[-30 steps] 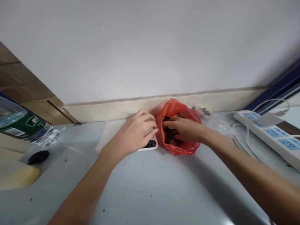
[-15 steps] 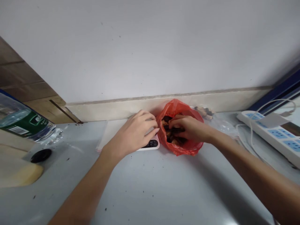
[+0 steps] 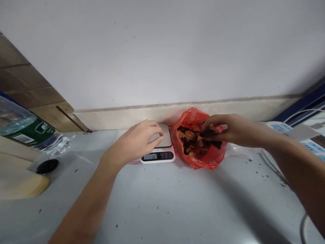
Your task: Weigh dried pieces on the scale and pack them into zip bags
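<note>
Presently, right hand [image 3: 230,130]: fingers pinching dark pieces [image 3: 212,134] above bag [image 3: 203,159] at desk [image 3: 177,203] back edge.
Scale [image 3: 158,149]: lying left of bag.
Left hand [image 3: 135,144]: nearer, fingers loosely curled, resting on the pan.

A plain white wall [image 3: 162,51] rises behind a grey, speckled countertop [image 3: 177,203], with a pale stone ledge [image 3: 122,117] along the countertop's far edge. Brown wood panelling [image 3: 30,91] stands at the far left corner, a dark blue frame [image 3: 302,105] at the far right.

Glossy red plastic bag [image 3: 193,162]
</note>
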`<state>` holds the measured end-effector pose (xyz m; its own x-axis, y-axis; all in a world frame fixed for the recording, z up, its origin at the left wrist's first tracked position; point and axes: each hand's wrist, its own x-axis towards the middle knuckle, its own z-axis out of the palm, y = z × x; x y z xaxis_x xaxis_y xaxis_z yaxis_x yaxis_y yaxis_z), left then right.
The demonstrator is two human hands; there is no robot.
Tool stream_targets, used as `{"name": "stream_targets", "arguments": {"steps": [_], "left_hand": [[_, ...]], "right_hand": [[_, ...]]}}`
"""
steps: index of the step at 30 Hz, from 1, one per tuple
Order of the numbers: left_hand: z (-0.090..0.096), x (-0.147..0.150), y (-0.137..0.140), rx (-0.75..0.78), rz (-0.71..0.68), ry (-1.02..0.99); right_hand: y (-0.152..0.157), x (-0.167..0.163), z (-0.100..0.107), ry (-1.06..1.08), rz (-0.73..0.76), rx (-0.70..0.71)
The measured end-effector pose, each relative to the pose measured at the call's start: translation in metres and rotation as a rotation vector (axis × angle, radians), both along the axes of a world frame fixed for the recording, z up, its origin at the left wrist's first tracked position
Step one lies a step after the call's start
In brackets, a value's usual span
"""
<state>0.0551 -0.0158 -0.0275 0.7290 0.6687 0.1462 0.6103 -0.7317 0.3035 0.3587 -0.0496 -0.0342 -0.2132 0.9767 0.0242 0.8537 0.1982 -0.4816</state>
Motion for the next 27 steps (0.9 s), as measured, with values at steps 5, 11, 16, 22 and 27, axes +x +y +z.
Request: {"name": "stream_targets", "arguments": {"steps": [5,11,16,22,27], "left_hand": [[0.001,-0.002,-0.001,-0.112,0.042,0.058],[-0.002,-0.003,-0.001,-0.175,0.019,0.084],[-0.002,-0.004,-0.001,-0.206,0.04,0.098],[0.002,-0.012,0.004,-0.259,0.133,0.185],[0.007,-0.026,0.013,-0.38,0.223,0.285]], "right_hand": [[-0.003,-0.002,-0.001,0.077,0.002,0.003],[-0.002,-0.022,-0.013,0.016,0.071,-0.045],[-0.003,-0.025,-0.013,0.058,0.113,-0.043],[-0.001,-0.013,0.003,0.207,0.067,0.046],[0.008,-0.037,0.026,0.341,0.132,0.146]]}}
